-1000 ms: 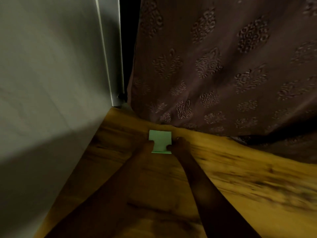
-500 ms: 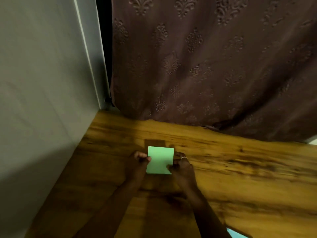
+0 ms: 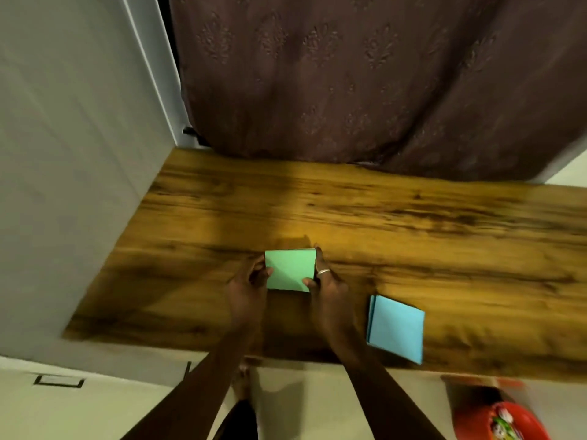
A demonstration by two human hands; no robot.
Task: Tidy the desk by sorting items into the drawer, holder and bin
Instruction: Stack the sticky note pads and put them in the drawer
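A green pad of square paper notes is held just above the wooden desk, near its front middle. My left hand pinches the pad's left edge. My right hand, with a ring on one finger, grips its right edge and lower corner. A blue pad of square notes lies flat on the desk to the right of my right hand, close to the front edge.
A brown patterned curtain hangs behind the desk. A grey wall bounds the desk on the left. A red container with something colourful inside sits on the pale floor at bottom right. My foot shows below the desk edge.
Both hands have drawn the green pad back from near the curtain toward the desk's front. The view has tilted down, bringing the blue pad, floor and red container into sight.
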